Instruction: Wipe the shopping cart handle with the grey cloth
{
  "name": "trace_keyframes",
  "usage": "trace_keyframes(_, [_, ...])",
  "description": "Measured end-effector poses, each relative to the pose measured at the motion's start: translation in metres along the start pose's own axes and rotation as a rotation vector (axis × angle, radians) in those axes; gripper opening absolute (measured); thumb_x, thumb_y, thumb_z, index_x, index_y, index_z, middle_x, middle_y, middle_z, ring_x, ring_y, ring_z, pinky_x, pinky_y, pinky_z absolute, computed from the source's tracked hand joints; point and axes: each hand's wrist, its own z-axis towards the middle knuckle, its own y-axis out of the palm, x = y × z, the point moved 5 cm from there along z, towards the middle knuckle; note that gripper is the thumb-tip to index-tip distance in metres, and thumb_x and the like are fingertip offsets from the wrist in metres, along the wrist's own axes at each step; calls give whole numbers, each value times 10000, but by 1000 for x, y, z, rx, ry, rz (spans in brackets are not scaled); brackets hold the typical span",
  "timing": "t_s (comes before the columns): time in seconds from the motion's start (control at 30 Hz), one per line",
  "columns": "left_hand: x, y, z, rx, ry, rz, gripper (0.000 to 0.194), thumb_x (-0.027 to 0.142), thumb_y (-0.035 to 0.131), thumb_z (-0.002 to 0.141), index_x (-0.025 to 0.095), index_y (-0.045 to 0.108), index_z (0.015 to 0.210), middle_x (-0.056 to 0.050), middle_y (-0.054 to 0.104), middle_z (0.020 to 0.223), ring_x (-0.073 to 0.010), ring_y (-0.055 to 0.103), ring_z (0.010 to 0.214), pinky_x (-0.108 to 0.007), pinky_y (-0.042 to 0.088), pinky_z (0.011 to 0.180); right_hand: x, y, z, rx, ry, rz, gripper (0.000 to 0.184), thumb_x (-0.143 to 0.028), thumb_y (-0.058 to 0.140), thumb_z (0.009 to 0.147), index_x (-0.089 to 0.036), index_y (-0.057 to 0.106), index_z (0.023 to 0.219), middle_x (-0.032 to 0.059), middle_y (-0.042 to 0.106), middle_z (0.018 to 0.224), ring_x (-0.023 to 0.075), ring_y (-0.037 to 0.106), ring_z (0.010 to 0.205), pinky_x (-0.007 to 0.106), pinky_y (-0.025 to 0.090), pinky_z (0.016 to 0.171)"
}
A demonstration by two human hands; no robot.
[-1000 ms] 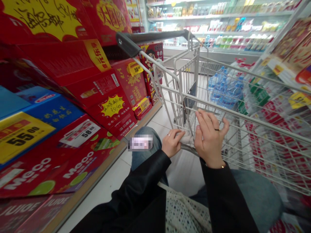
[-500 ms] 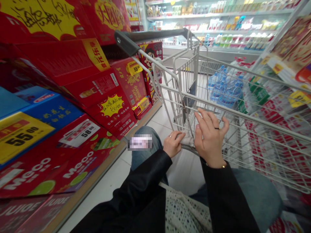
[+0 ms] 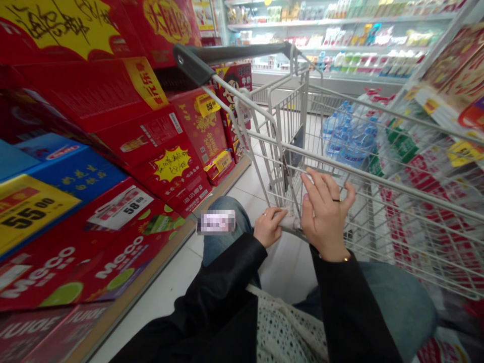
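Note:
A wire shopping cart (image 3: 321, 162) with a dark grey handle (image 3: 242, 52) stands side-on in front of me. My left hand (image 3: 268, 228) is at the lower back corner of its frame, fingers closed on a pale, crumpled cloth (image 3: 290, 219) that lies against the bottom bar. Just right of it, my right hand (image 3: 325, 214) rests by the side wires, its fingers stretched out and slightly bent, fingertips at the wires. The right palm side is hidden, and I see nothing held there.
Stacked red drink cartons (image 3: 113, 252) line the left on a low ledge (image 3: 177, 232). Beyond the cart stand water bottles (image 3: 351, 138) and packs of bottles (image 3: 412, 196). A lit refrigerated shelf (image 3: 340, 22) spans the back. A phone-like blurred object (image 3: 215, 222) lies on my left knee.
The view shifts very slightly. Both hands stay in nearly the same place on the cart, and the left fingers remain at the cloth.

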Motion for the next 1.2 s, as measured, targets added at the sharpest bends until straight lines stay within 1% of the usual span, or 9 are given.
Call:
trace_keyframes(0.13, [2, -35, 16, 141, -53, -21, 553, 81, 582, 754, 230, 649, 1282, -82, 678, 1211, -225, 651, 1128, -366, 580, 959, 1, 2, 0, 1, -2, -3, 492, -243, 404, 989, -271, 518, 1467, 44, 577, 1521, 233, 508, 1403, 567, 159, 1227])
trace_keyframes(0.2, [4, -49, 22, 182, -39, -30, 533, 79, 578, 778, 241, 654, 1279, -75, 682, 1214, -217, 653, 1135, -359, 572, 977, 1, 2, 0, 2, 1, -4, 510, -234, 395, 979, -274, 514, 1474, 51, 577, 1521, 241, 508, 1404, 576, 157, 1225])
trace_keyframes(0.3, [5, -65, 26, 248, -20, -29, 508, 72, 585, 791, 237, 661, 1265, -71, 694, 1194, -205, 667, 1105, -336, 571, 953, 1, 2, 0, 8, -3, 7, 516, -234, 401, 976, -277, 505, 1480, 44, 578, 1520, 239, 510, 1402, 573, 155, 1229])
trace_keyframes(0.47, [-3, -85, 34, 362, -72, 45, 446, 119, 612, 823, 229, 670, 1251, -83, 694, 1187, -214, 676, 1096, -351, 561, 970, 1, 2, 0, 17, -8, 12, 514, -228, 421, 977, -281, 499, 1482, 33, 581, 1517, 225, 511, 1402, 557, 162, 1230])
trace_keyframes(0.57, [-5, -86, 40, 364, -81, 71, 460, 126, 617, 821, 227, 665, 1267, -86, 690, 1202, -219, 673, 1114, -352, 560, 976, 1, 2, 0, 25, -6, 15, 487, -240, 415, 986, -267, 519, 1461, 37, 586, 1513, 226, 515, 1400, 560, 166, 1229])
trace_keyframes(0.8, [1, -61, 28, 313, -57, 14, 503, 74, 600, 756, 217, 679, 1232, -79, 702, 1161, -215, 671, 1082, -337, 573, 940, 1, 3, 0, 36, -15, 15, 515, -240, 400, 977, -265, 505, 1480, 42, 592, 1506, 238, 521, 1389, 569, 169, 1222])
trace_keyframes(0.9, [0, -57, 26, 291, -66, 28, 485, 93, 598, 768, 221, 683, 1227, -80, 705, 1161, -216, 675, 1077, -336, 579, 929, 1, 3, -1, 36, -13, 8, 535, -220, 403, 969, -267, 490, 1495, 42, 588, 1510, 236, 517, 1391, 572, 179, 1218])
trace_keyframes(1.0, [-1, -64, 30, 296, -59, 51, 459, 111, 585, 795, 224, 683, 1228, -79, 709, 1151, -210, 683, 1067, -331, 582, 919, 1, 2, 0, 46, -17, 4, 516, -216, 407, 975, -260, 505, 1480, 44, 595, 1503, 233, 530, 1377, 569, 185, 1217])
trace_keyframes(1.2, [2, -94, 48, 417, -20, 104, 421, 131, 610, 832, 215, 680, 1238, -88, 706, 1160, -207, 688, 1068, -335, 571, 945, 1, 2, 0, 40, -2, 16, 490, -225, 425, 986, -268, 514, 1466, 31, 592, 1507, 226, 522, 1390, 564, 176, 1228])
